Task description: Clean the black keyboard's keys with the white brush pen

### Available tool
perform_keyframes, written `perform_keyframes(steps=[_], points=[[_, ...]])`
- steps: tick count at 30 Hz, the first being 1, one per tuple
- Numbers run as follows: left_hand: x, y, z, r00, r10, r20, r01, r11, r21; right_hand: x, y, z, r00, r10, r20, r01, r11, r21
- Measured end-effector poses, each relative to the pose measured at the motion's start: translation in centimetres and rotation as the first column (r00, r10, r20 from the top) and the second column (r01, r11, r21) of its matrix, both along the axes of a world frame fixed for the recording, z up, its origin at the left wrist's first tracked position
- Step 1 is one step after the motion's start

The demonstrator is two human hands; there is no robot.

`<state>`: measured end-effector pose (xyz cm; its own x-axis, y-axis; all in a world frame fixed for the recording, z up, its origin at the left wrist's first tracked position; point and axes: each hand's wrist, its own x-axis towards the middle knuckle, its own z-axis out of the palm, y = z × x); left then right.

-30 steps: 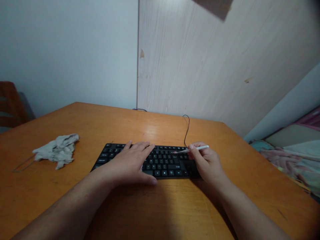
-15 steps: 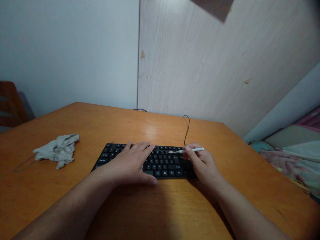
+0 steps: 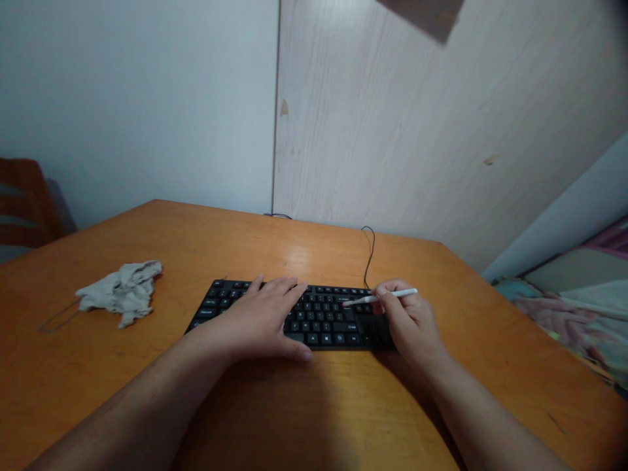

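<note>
A black keyboard lies on the wooden table in front of me. Across its left and middle keys rests my left hand, palm down, fingers spread and thumb over the near edge. At the right end of the keyboard, my right hand pinches a slim white-handled brush between thumb and fingers. The brush's pinkish tip points left, at the upper right keys; whether it touches them I cannot tell. My right hand hides part of the keyboard's right end.
A crumpled grey-white cloth with a thin string lies on the left of the table. The black cable runs from the keyboard to the back edge. A wooden chair stands at far left, and bedding at far right.
My right hand and the brush have moved a little to the right along the upper keys. The left hand stays in place on the keyboard. My view has shifted slightly.
</note>
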<state>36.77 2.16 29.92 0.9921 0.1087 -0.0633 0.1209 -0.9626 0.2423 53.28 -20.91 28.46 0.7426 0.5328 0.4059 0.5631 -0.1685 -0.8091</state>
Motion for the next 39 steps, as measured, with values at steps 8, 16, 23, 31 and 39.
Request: perform_keyframes(steps=[8, 16, 23, 31, 39], points=[[0.0, 0.2, -0.3, 1.000, -0.017, 0.025, 0.017, 1.000, -0.006, -0.4, 0.0, 0.6, 0.999, 0.046, -0.021, -0.046, 0.999, -0.015], [-0.1, 0.3, -0.5, 0.999, -0.025, 0.036, 0.025, 1.000, -0.010, -0.4, 0.2, 0.5, 0.985, 0.132, -0.111, -0.126, 0.991, 0.054], [0.0, 0.3, -0.5, 0.999, -0.032, 0.043, 0.033, 0.999, -0.022, 0.3, 0.2, 1.0, 0.969, 0.057, -0.241, -0.004, 0.976, 0.216], [-0.2, 0.4, -0.1, 0.999, -0.033, 0.023, 0.034, 0.999, -0.034, -0.6, 0.5, 5.0, 0.963, 0.147, -0.225, -0.104, 0.976, 0.193], [0.1, 0.7, -0.6, 0.998, -0.033, 0.057, 0.035, 0.999, -0.032, -1.7, 4.2, 5.3, 0.999, 0.025, -0.023, -0.019, 0.972, 0.232]])
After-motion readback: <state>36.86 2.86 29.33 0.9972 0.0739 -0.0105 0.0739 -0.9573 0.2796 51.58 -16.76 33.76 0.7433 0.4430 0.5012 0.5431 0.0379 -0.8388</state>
